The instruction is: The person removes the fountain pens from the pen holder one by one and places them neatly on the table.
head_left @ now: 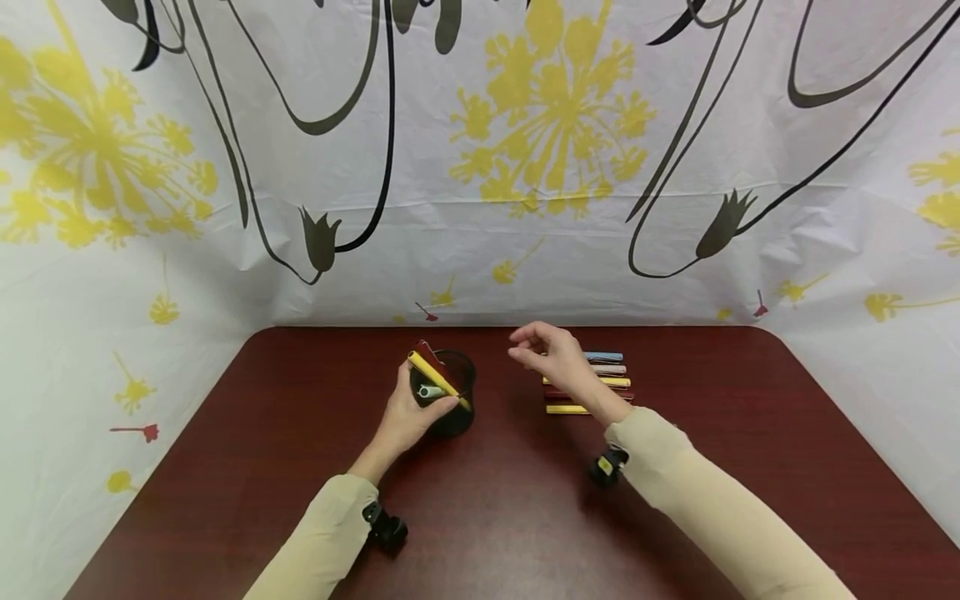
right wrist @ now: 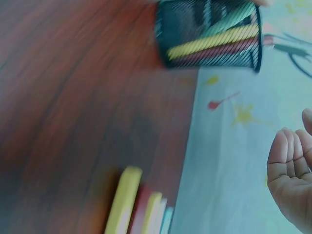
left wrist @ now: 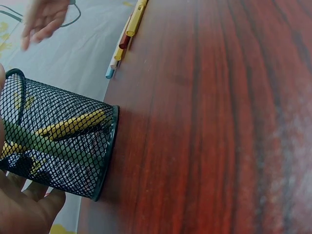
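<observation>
A black mesh pen cup (head_left: pixel 452 423) stands upright on the table, gripped by my left hand (head_left: pixel 405 422) with the thumb at its near side and the fingers round its left. Inside lean a yellow pen (head_left: pixel 433 372), a dark red pen (head_left: pixel 424 348) and a pale green pen (head_left: pixel 431 391). My right hand (head_left: pixel 553 357) hovers between the cup and a row of pens, fingers loosely bent and nothing in them. That row holds a blue pen (head_left: pixel 606 357), a pale pink pen (head_left: pixel 611 370), yellow pens (head_left: pixel 567 409) and a dark red pen (head_left: pixel 557 395), lying side by side.
The dark red-brown table (head_left: pixel 510 517) ends at a white patterned sheet (head_left: pixel 480 267) hanging close behind the cup and pens. A small black wrist camera (head_left: pixel 386 529) is strapped to the left sleeve, another wrist camera (head_left: pixel 607 467) to the right.
</observation>
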`<state>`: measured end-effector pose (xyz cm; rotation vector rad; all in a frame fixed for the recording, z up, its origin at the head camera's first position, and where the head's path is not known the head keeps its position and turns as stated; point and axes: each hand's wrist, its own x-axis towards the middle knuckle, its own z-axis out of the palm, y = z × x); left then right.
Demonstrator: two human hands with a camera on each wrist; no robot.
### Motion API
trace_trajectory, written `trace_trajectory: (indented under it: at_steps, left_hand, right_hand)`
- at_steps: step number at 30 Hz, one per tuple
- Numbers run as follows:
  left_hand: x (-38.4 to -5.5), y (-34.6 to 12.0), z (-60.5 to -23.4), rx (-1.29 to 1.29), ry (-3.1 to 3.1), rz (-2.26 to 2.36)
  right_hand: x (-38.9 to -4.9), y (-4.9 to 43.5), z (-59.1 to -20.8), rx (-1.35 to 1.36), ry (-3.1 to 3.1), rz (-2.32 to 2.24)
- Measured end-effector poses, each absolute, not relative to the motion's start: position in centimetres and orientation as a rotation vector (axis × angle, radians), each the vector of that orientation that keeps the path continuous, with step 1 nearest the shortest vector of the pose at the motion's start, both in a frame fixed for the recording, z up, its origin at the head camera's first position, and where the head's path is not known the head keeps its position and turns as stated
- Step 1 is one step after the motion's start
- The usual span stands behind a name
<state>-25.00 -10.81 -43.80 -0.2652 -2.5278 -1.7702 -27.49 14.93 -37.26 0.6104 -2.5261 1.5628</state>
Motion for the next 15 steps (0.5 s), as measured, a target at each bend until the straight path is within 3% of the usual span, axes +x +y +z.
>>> trace_trajectory:
  at_steps: [15]
  left_hand:
    - [-24.9,-10.8,-43.7,-0.292,-2.508,-1.786]
  right_hand:
    - [-29.6,7.9,-35.9,0.712,-2.500,1.663]
